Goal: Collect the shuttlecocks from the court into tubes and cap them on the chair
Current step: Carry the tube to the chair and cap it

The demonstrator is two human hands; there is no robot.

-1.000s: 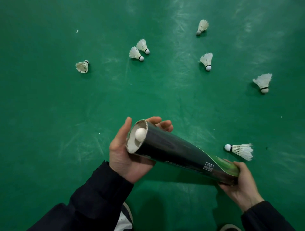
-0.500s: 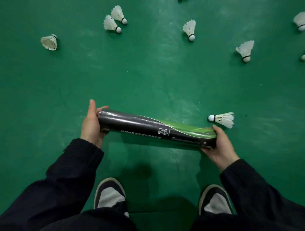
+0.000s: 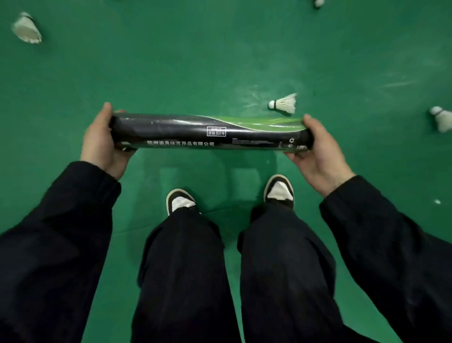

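a: what lies around the person?

b: four shuttlecocks on the floor. the nearest shuttlecock lies on its side just beyond the tube's right end, a second shuttlecock sits at the right edge, a blurred shuttlecock is far left, and a cut-off shuttlecock shows at the top.

a: and the tube?

b: the tube is level, above the two shoes. the left hand wraps its fingers around one end, the right hand grips the other. both ends are hidden by the hands.

a: the surface?

b: a green court floor, scuffed pale near the closest shuttlecock.
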